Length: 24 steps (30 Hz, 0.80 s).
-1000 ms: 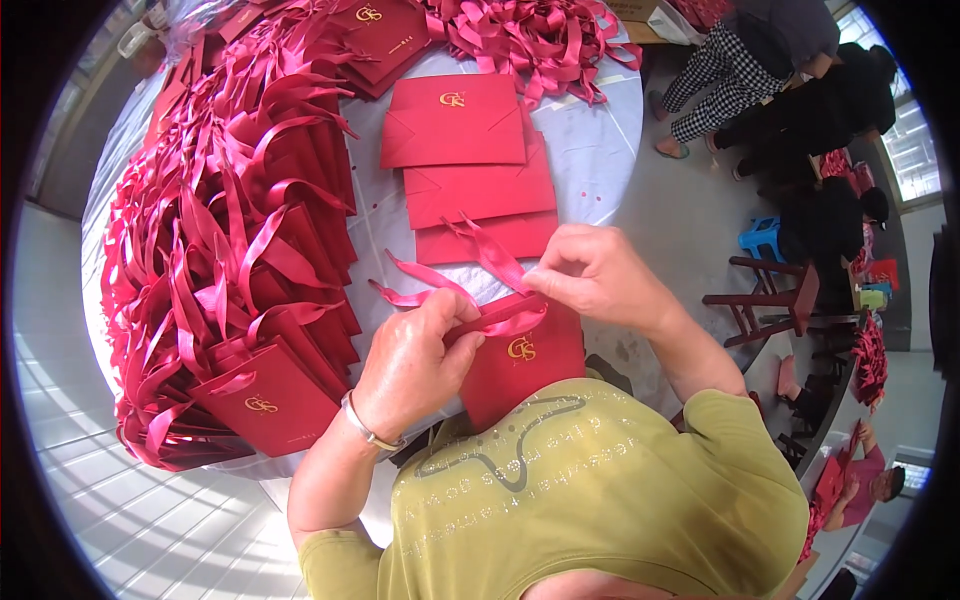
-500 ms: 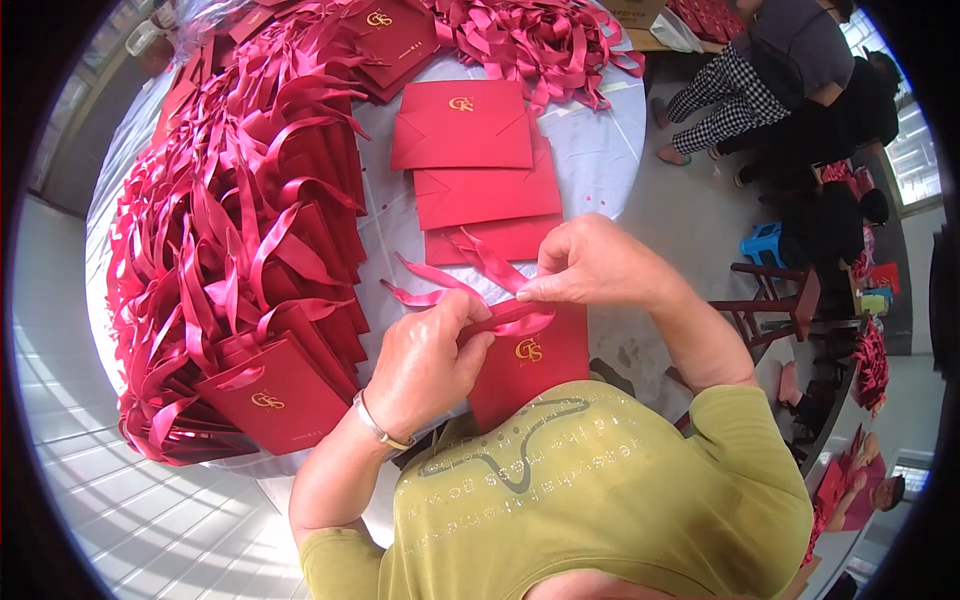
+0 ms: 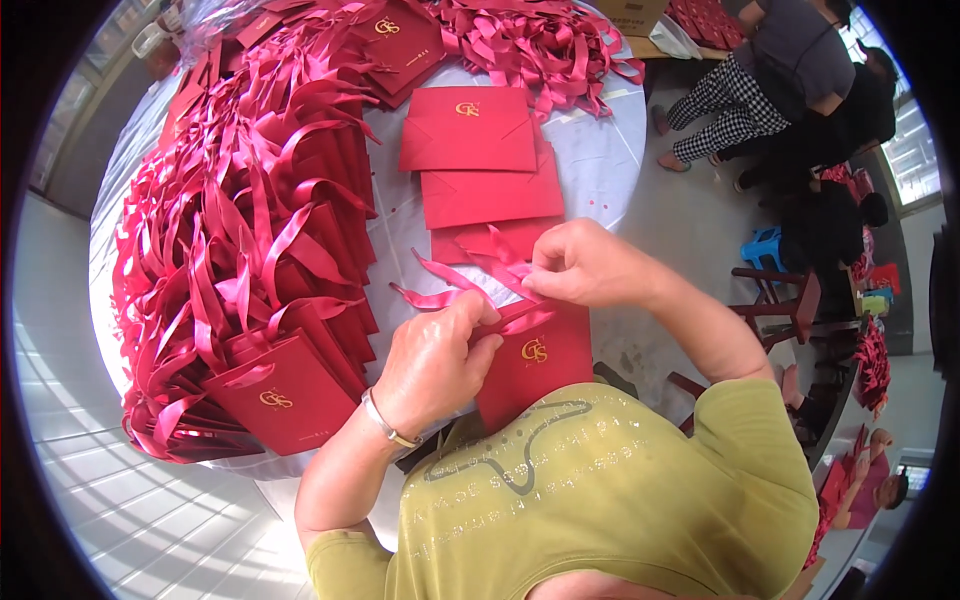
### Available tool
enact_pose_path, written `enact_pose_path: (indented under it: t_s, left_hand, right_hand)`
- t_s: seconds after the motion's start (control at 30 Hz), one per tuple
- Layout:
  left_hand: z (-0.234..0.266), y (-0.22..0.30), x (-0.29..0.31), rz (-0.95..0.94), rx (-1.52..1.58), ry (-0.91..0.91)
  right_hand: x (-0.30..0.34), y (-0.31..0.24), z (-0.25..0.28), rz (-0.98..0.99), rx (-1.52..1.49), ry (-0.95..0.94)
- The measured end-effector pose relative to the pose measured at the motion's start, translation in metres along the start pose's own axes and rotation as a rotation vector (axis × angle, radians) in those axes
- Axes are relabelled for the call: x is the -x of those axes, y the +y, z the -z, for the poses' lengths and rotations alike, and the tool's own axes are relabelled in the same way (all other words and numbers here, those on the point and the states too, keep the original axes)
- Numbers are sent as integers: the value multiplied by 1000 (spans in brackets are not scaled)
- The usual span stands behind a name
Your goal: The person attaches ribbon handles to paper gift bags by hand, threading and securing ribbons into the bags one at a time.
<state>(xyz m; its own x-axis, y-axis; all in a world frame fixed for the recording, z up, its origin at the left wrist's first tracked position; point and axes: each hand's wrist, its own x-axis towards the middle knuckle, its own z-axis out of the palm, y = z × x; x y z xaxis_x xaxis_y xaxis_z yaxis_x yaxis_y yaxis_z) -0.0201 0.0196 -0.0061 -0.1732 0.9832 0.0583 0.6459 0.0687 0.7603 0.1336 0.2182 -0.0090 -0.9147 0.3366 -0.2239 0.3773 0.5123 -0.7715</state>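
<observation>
A red paper gift bag [image 3: 532,375] with a gold emblem stands upright against my body at the table's edge. Bright pink satin ribbon [image 3: 450,275] rises from its top, with loose tails fanned toward the table. My left hand [image 3: 440,355], with a silver bangle at the wrist, is closed with thumb and fingers pinching the bag's top left edge and ribbon. At the other side of the opening, my right hand [image 3: 585,265] pinches a ribbon strand between thumb and forefinger. Where the strands cross between my hands is partly hidden.
Flat red bags [image 3: 490,195] overlap in a stack ahead. Finished-looking ribboned bags [image 3: 270,400] crowd the table's left side, and a heap of loose ribbon [image 3: 540,45] lies at the back. Stools [image 3: 785,305] and other people [image 3: 800,60] are at the right.
My right hand has shifted slightly, still pinching ribbon. The ribbon strip across the bag's top front has moved up a little. My left hand keeps its grip.
</observation>
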Motion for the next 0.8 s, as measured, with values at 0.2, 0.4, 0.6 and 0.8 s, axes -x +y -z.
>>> enact_pose_path:
  t_s: [0.2,0.4,0.6,0.8]
  left_hand:
    - [1,-4,0,-50,8,-7]
    - [-6,-12,-4,-42,71,11]
    - [-3,-7,-2,34,135,18]
    - [-11,-8,-2,-84,69,101]
  right_hand:
    - [7,10,-19,62,-91,273]
    - [12,12,-20,151,-76,339]
    - [43,15,-30,22,-163,532]
    - [68,27,-37,-172,-486,535]
